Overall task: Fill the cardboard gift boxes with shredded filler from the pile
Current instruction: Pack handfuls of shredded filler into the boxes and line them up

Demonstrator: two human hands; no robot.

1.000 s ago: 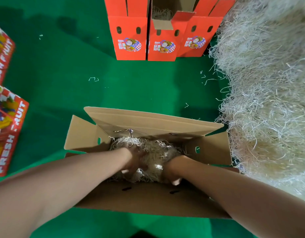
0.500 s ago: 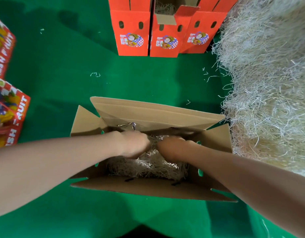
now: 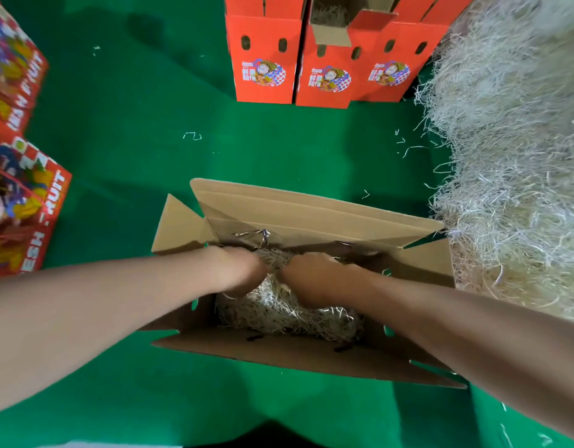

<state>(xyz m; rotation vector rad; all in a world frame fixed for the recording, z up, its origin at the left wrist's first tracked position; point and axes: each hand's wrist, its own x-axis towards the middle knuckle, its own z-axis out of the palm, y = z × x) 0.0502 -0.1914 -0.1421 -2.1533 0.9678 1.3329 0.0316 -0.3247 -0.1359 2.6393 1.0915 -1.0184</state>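
An open brown cardboard box (image 3: 311, 208) stands on the green cloth in front of me, flaps spread outward. Pale shredded filler (image 3: 279, 313) covers its bottom. Both of my hands reach inside, side by side near the far wall. My left hand (image 3: 243, 270) and my right hand (image 3: 314, 276) show their backs, and their fingers point down into the filler, hidden by it. The big pile of shredded filler (image 3: 512, 156) rises along the right, touching the box's right flap.
Three red printed gift boxes (image 3: 263, 59) stand in a row at the back; the middle one (image 3: 327, 76) is open with filler inside. Colourful fruit boxes (image 3: 24, 205) lie at the left edge. Loose strands (image 3: 192, 135) dot the green cloth (image 3: 134, 140).
Both hands have moved from the near part of the box's filler to the far wall and come closer together. The view has shifted slightly.
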